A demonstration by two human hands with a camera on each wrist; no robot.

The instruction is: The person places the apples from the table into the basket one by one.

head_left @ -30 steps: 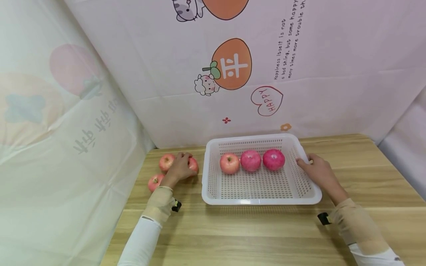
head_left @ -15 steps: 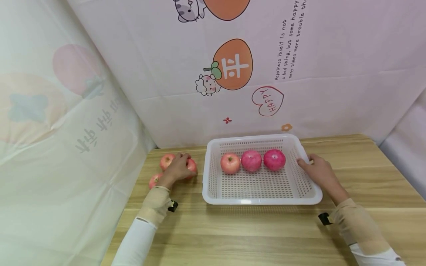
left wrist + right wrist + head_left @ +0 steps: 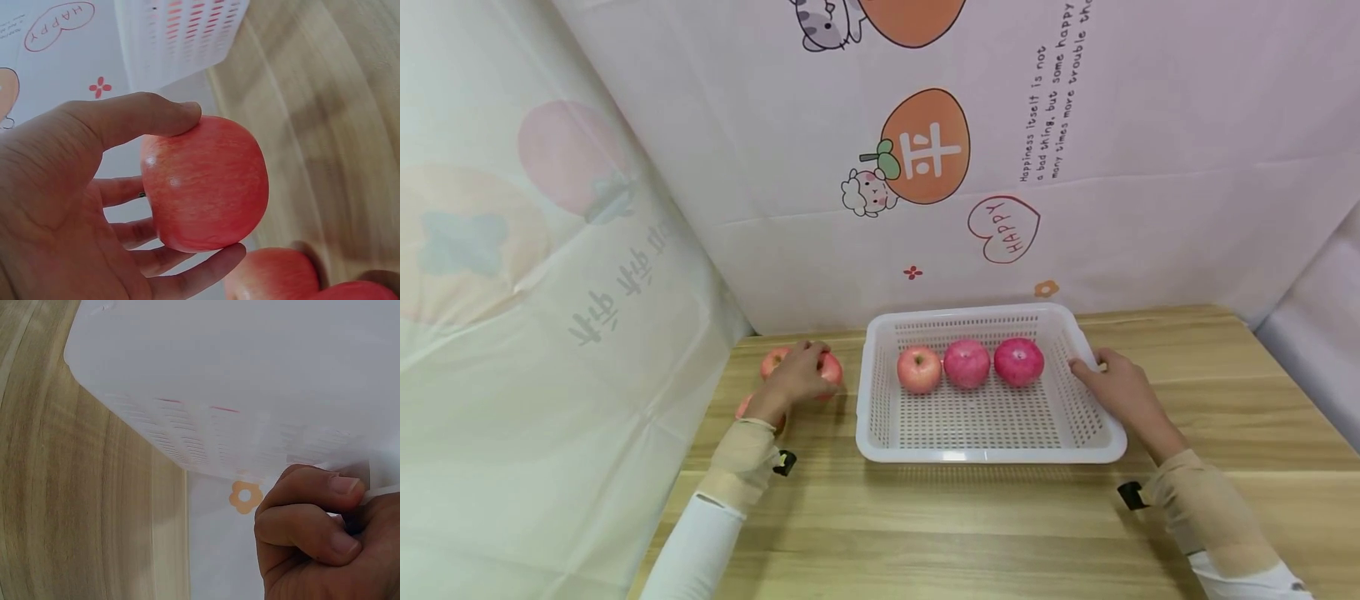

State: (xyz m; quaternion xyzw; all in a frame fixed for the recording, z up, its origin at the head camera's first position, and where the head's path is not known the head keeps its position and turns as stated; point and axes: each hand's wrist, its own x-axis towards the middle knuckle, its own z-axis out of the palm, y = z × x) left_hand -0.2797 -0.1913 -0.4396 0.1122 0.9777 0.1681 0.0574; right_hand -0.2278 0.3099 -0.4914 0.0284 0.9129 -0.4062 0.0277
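Observation:
In the head view my left hand point(image 3: 792, 381) is at the left of the table, holding a red apple point(image 3: 831, 373). The left wrist view shows the thumb on one side of that apple point(image 3: 206, 184) and the fingers round the other. My right hand point(image 3: 1116, 392) grips the right rim of a white plastic basket point(image 3: 985, 455); in the right wrist view its fingers point(image 3: 306, 534) are curled at the rim. A row inside the basket holds a light red apple point(image 3: 919, 370), a pinker apple point(image 3: 967, 363) and a deep pink apple point(image 3: 1018, 362).
Beside my left hand lie another apple point(image 3: 774, 360) and one partly covered by the wrist point(image 3: 744, 406). The wooden table point(image 3: 955, 533) meets a printed white cloth point(image 3: 775, 250) behind, and a pale cloth hangs at the left.
My left hand has shifted slightly left and toward me, and the held apple has moved a little with it. The right hand and the basket stay in place.

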